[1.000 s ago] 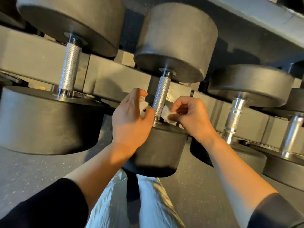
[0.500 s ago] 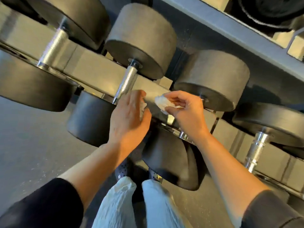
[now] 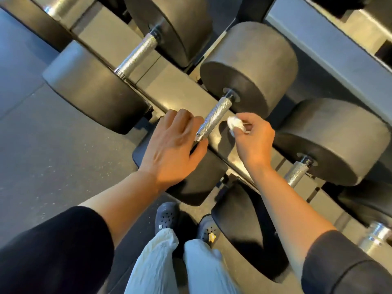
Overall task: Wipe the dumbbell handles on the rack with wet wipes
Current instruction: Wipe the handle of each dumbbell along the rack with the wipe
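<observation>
The rack (image 3: 174, 90) carries the dumbbell (image 3: 248, 68) in front of me, its knurled handle (image 3: 214, 118) between my hands. My left hand (image 3: 171, 149) lies loose-fingered at the handle's near end, covering the lower weight. My right hand (image 3: 254, 141) has a pinching grip on a crumpled wet wipe (image 3: 235, 124) just beside the handle.

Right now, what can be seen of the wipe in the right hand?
The wet wipe is a small white crumpled wad, looking like damp tissue. The right hand pinches it between thumb and fingers, just right of the knurled metal dumbbell handle. It looks just short of the handle; contact is unclear.
</observation>
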Available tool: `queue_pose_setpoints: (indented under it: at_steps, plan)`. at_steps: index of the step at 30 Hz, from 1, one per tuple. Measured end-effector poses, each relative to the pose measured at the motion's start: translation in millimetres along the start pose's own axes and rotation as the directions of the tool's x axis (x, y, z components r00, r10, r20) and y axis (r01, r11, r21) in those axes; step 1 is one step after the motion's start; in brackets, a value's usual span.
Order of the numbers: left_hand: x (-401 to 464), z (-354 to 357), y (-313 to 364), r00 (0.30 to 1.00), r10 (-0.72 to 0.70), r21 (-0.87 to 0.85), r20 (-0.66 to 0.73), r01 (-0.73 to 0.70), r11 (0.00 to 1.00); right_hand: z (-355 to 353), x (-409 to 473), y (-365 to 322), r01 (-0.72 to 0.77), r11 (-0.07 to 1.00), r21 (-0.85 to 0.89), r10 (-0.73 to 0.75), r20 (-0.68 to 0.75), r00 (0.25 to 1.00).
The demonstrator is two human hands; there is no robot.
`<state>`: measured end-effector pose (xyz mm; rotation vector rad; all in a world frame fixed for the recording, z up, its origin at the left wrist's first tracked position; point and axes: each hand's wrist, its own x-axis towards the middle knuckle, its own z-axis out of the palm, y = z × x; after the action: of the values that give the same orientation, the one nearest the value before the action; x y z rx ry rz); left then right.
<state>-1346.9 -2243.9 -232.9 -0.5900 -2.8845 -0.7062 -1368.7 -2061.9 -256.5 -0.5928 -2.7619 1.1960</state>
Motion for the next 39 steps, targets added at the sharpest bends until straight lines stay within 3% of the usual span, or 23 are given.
queue_pose_setpoints:
  at_steps: [6, 12, 17, 19, 23, 25, 28, 31, 35, 39]
  plan:
    - [0, -2, 1, 0.996, -0.066, -0.007, 0.056, 0.066, 0.998, 20, 15, -15, 0.049, 0.993, 0.104, -0.041, -0.073, 0.996]
    - [2, -4, 2, 0.994, -0.084, -0.005, 0.075, 0.085, 0.996, 31, -15, -1, -0.021, 0.994, 0.109, -0.002, 0.208, 0.978]
    - [3, -5, 2, 0.994, -0.071, -0.007, 0.088, 0.072, 0.997, 26, -13, -5, -0.032, 0.991, 0.127, -0.002, 0.261, 0.965]
    - [3, -5, 3, 0.994, -0.070, -0.005, 0.081, 0.071, 0.997, 23, -14, -7, -0.011, 0.996, 0.094, -0.007, 0.181, 0.984]
    - [2, -6, 3, 0.995, -0.073, -0.008, 0.067, 0.073, 0.997, 14, -4, -16, 0.102, 0.995, 0.023, -0.098, -0.143, 0.985]
    - [2, -6, 3, 0.997, -0.066, -0.023, 0.050, 0.067, 0.997, 13, 6, -20, 0.145, 0.989, 0.011, -0.140, -0.195, 0.971]
    - [2, -6, 4, 0.998, -0.059, -0.035, 0.025, 0.060, 0.998, 18, 10, -25, 0.188, 0.981, 0.045, -0.182, -0.112, 0.977]
    - [2, -6, 4, 0.998, -0.059, -0.030, 0.033, 0.060, 0.998, 25, -2, -24, 0.198, 0.975, 0.099, -0.206, 0.077, 0.975]
    - [3, -8, 5, 0.997, -0.066, -0.018, 0.048, 0.067, 0.998, 23, -21, -23, -0.043, 0.959, 0.281, -0.062, 0.353, 0.934]
    - [3, -8, 5, 0.996, -0.062, 0.012, 0.062, 0.062, 0.998, 19, -17, -20, -0.045, 0.957, 0.288, -0.077, 0.400, 0.913]
